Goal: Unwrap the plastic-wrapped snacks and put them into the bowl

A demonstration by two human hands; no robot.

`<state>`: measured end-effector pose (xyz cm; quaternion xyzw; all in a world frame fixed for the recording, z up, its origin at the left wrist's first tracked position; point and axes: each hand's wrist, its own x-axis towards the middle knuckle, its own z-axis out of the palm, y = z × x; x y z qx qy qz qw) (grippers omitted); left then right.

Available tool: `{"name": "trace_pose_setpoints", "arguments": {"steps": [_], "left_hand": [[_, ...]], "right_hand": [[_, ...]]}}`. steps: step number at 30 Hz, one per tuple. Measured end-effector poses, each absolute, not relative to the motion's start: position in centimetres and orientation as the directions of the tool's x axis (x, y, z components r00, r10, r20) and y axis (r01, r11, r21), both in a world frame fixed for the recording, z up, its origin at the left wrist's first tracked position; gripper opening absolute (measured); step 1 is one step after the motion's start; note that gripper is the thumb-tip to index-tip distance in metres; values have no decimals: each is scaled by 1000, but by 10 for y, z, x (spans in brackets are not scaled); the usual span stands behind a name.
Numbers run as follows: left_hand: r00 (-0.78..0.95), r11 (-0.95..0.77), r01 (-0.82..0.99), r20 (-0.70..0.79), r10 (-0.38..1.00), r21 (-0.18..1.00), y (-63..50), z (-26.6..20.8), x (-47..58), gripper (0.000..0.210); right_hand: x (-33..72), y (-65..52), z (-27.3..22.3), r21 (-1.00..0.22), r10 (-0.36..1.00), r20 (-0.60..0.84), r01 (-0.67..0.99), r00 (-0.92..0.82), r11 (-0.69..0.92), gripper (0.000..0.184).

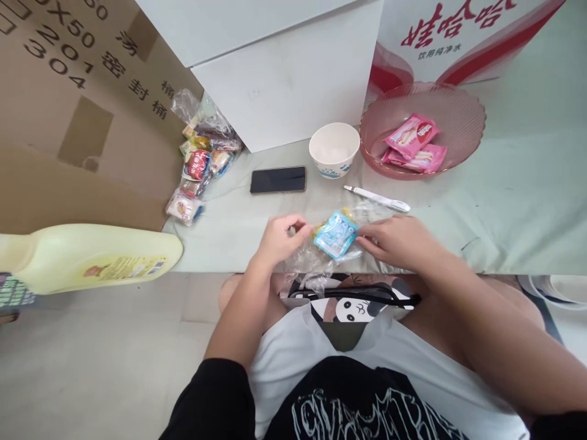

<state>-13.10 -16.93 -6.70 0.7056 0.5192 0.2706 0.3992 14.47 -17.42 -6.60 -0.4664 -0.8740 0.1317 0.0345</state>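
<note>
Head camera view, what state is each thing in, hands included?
Phone: lying flat, screen dark
Paper cup: upright, uncovered
Pink bowl: upright, holding pink packets
Clear plastic: crumpled
Blue packet: between the hands; sealed or not, can't tell
Left hand: fingers at packet's left edge
Right hand: fingers at its right edge

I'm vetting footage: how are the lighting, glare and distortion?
Head view: soft, fairly even light, with glints on the clear wrap and unreadable print on the blue packet; head view, left edge: the yellow bottle looks stretched, perhaps by a wide lens.
</note>
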Motion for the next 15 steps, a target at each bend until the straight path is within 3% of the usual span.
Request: {"name": "trace_pose_setpoints", "arguments": {"steps": [2, 5, 8, 11, 15], "left_hand": [[295, -230, 627, 46, 954, 744, -168, -69, -120, 36], [394, -224, 654, -72, 916, 723, -169, -72, -106, 62], [338, -133, 641, -123, 933, 756, -170, -77, -99, 52], [212, 4, 588, -158, 964, 809, -166, -86, -99, 42], [145, 178, 339, -238, 960, 924, -159, -93, -102, 31]], "right_hand": [[138, -177, -64, -180, 890, -80, 884, -449, 430, 24], [126, -181, -66, -124, 927, -35, 922, -373, 366, 21], [117, -182, -74, -147, 912, 118, 902, -392, 407, 17], [113, -182, -81, -207, 892, 262, 882, -367, 424, 33], [110, -185, -86, -300, 852, 254, 800, -458, 520, 41]]}}
